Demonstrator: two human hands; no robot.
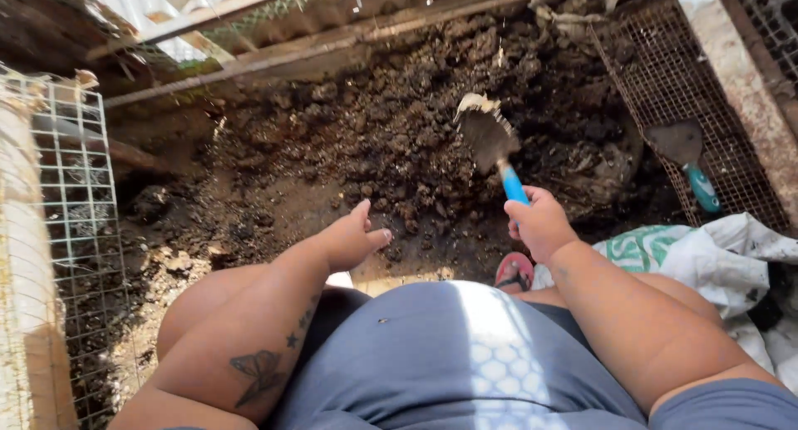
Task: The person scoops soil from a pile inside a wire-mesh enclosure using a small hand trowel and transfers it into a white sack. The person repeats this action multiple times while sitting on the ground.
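Observation:
My right hand (539, 222) grips the blue handle of a small hand trowel (490, 141). Its dirty blade points away from me and rests on a heap of dark clumpy soil (391, 131). My left hand (353, 237) hovers just above the ground beside the soil with its fingers loosely apart and nothing in it. I am crouched low, with my knees and grey clothing filling the bottom of the view.
A second trowel with a teal handle (687, 154) lies on a wire mesh panel (665, 73) at the right. A white woven sack (715, 255) sits at my right side. A wire cage wall (75, 230) stands at the left. A red sandal (514, 270) shows below my right hand.

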